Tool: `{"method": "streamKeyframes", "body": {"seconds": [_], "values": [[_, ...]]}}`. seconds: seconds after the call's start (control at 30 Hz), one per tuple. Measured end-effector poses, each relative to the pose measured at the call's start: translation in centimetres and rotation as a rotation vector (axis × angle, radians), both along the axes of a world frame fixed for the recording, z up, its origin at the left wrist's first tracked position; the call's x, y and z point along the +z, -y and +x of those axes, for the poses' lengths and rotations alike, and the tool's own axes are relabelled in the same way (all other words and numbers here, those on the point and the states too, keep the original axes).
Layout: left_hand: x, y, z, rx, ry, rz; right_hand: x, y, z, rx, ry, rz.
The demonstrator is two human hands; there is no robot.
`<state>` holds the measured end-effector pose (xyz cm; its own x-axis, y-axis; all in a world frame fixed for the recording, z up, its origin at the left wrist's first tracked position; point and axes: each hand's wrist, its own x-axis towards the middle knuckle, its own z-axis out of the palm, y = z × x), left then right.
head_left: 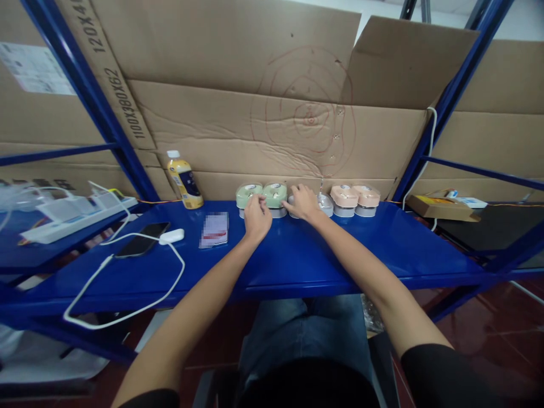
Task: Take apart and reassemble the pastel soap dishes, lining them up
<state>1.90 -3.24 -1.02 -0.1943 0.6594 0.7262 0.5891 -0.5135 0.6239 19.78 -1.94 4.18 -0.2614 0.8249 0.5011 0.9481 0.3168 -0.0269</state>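
Note:
Several small rounded containers stand in a row against the cardboard, most of them touching in pairs. On the left is a pair with green lids point(275, 193) and pale bases. My left hand point(257, 219) is in front of this pair with its fingers curled; anything between them is hidden. My right hand point(304, 203) lies over the greyish-white containers point(325, 204) in the middle, fingers spread and thumb toward the green pair. It hides most of one of them. To the right of it stands a pair with peach lids point(344, 196).
Left on the blue table point(297, 255) are a yellow drink bottle point(186, 180), a phone with a lit, blurred screen point(215, 229), a dark phone point(143, 240) and a looped white cable point(127, 324). A power strip point(80, 219) lies farther left. Blue posts flank the cardboard point(204, 124).

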Motion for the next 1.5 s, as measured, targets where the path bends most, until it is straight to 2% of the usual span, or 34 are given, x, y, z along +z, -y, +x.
{"method": "streamKeyframes", "body": {"seconds": [0.13, 0.23, 0.33, 0.43, 0.67, 0.87, 0.93, 1.03, 1.1, 1.17, 1.23, 1.33, 1.5], "values": [[0.2, -0.2, -1.0, 0.097, 0.078, 0.062, 1.1, -1.1, -4.8, -0.067, -0.078, -0.109], [0.2, -0.4, -1.3, 0.134, 0.099, 0.083, 1.2, -2.2, -7.3, -0.125, -0.071, -0.143], [0.2, -0.5, -1.0, 0.15, 0.092, 0.09, 0.8, -3.0, -8.2, -0.168, -0.076, -0.146], [0.3, -0.4, -0.7, 0.144, 0.096, 0.085, 0.5, -3.2, -8.0, -0.169, -0.091, -0.151], [0.5, -0.5, -0.9, 0.081, 0.09, 0.068, 0.3, -2.7, -4.2, -0.019, -0.27, -0.175], [0.2, -1.1, -0.5, -0.061, 0.198, -0.066, 1.2, -2.4, 0.7, 0.186, -0.745, -0.225], [0.2, -1.0, -0.2, -0.194, 0.317, -0.159, 1.9, -1.5, 2.7, 0.315, -0.899, -0.293], [0.5, -0.5, 0.1, -0.578, 0.481, -0.347, 2.1, 0.8, 6.2, 0.563, -0.936, -0.445], [0.6, 0.2, 0.2, -0.866, 0.465, -0.471, 1.5, 2.3, 8.5, 0.705, -0.868, -0.55], [0.5, 1.0, 0.3, -1.011, 0.378, -0.566, 0.4, 3.4, 10.3, 0.795, -0.787, -0.661], [0.4, 1.8, 0.6, -0.999, 0.279, -0.61, -0.7, 3.8, 11.5, 0.83, -0.702, -0.754], [0.3, 2.7, 0.9, -0.914, 0.109, -0.59, -2.0, 4.0, 11.8, 0.774, -0.579, -0.79], [0.2, 3.5, 1.1, -0.846, -0.188, -0.468, -2.4, 5.3, 9.9, 0.622, -0.392, -0.598]]}}
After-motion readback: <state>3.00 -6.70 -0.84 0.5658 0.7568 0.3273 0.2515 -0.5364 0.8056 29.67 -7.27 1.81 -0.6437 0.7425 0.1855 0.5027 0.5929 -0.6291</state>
